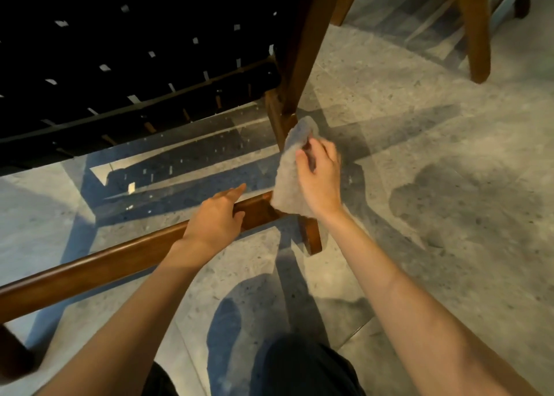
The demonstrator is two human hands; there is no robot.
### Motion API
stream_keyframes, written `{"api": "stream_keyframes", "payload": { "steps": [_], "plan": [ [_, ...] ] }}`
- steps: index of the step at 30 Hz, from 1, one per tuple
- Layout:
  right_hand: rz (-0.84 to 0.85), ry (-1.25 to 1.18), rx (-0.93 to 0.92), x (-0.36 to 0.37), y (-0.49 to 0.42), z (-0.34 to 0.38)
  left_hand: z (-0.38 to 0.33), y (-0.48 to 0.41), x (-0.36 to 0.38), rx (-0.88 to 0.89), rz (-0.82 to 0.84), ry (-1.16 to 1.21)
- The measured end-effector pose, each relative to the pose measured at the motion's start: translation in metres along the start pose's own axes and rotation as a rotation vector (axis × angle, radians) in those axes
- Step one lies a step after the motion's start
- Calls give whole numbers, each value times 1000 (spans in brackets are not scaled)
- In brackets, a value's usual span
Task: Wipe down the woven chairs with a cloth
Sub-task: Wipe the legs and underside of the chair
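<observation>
We see a grey speckled stone-tile floor (479,245) crossed by dark shadows. At the bottom edge we make out black fabric trousers (305,368) above it.

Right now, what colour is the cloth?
The cloth is light grey, clearest in the head view.
</observation>
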State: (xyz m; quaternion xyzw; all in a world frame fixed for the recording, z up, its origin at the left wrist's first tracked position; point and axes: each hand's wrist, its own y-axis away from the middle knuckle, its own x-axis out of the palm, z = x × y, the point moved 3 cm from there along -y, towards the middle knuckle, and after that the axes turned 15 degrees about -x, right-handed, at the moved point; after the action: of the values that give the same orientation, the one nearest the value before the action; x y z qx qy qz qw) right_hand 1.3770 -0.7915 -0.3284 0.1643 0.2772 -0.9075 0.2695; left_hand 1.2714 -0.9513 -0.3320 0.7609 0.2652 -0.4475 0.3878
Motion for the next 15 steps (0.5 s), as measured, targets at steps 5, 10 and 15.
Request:
{"api": "stream_keyframes", "payload": {
  "steps": [5, 10, 15],
  "plan": [
    [74, -89, -76, 29, -18, -12, 0, -5, 4, 20, -8, -84],
    [-58, 70, -186, 39, -12, -23, 2, -4, 13, 36, 45, -190],
    [39, 161, -62, 38, 48, -58, 0, -6, 15, 28, 52, -258]
  ]
}}
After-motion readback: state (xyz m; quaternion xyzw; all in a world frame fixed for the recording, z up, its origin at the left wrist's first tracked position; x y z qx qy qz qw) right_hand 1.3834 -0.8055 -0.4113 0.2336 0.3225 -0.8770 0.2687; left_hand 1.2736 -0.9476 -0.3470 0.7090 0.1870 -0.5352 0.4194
